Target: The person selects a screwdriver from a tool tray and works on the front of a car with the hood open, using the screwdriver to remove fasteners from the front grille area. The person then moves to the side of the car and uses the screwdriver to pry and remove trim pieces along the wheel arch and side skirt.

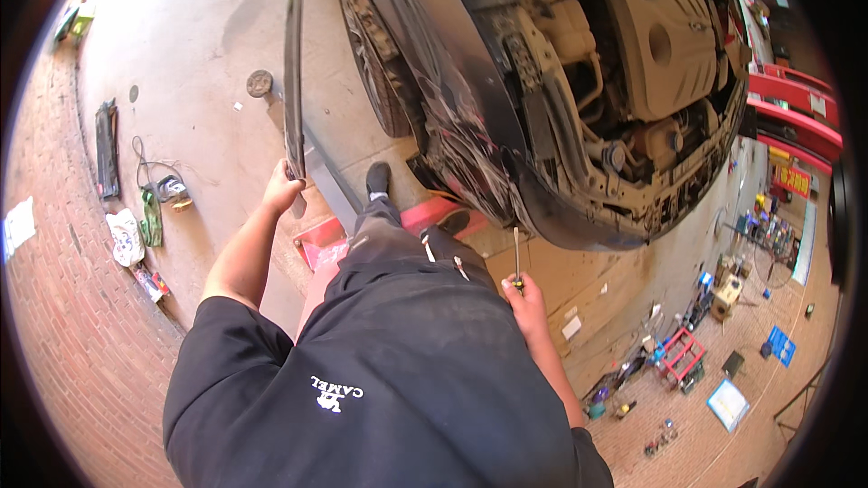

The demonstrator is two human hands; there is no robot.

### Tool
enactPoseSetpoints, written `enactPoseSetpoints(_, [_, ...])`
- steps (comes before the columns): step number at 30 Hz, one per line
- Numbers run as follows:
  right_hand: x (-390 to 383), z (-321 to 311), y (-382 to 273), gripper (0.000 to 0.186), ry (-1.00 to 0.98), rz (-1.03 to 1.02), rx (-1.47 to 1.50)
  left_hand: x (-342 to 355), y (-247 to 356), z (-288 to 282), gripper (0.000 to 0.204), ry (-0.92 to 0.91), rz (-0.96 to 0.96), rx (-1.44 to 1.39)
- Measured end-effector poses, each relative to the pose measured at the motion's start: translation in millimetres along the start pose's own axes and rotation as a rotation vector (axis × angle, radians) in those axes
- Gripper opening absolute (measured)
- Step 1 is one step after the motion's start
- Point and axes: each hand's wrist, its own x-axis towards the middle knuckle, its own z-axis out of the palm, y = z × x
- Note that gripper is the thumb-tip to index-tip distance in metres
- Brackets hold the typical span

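Note:
My left hand (287, 188) is closed around the lower end of a long, narrow dark trim strip (295, 63), which rises past the top edge of the view. In my right hand (524, 296) is a screwdriver (516, 258); its metal shaft points up toward the car's front corner, apart from my fingers' grip on the dark and yellow handle. Just ahead stands a dark car (479, 81) with its engine bay exposed and a dusty engine cover (665, 41). Its front side near me is scuffed, with a wheel (375, 72) behind it.
A red lift arm (429, 214) lies low by my feet, and a grey beam (327, 172) runs past my left hand. Tools and a red frame (682, 352) lie at right. A long black case (107, 149) and bags (127, 237) lie at left.

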Motion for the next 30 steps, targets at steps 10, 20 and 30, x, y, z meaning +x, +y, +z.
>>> enactPoseSetpoints(10, [13.2, 17.2, -38.1, 0.016, -0.057, -0.117, -0.056, -3.0, 16.1, -24.3, 0.056, -0.155, -0.078, -0.013])
enactPoseSetpoints(20, [10.6, 27.4, -56.3, 0.015, -0.055, -0.137, -0.005, 20.7, 4.1, -7.9, 0.060, -0.427, 0.014, -0.271])
enactPoseSetpoints(30, [12.6, 27.6, -52.6, 0.015, -0.031, -0.126, 0.043, 8.9, 4.3, -63.4, 0.065, -0.398, -0.113, -0.208])
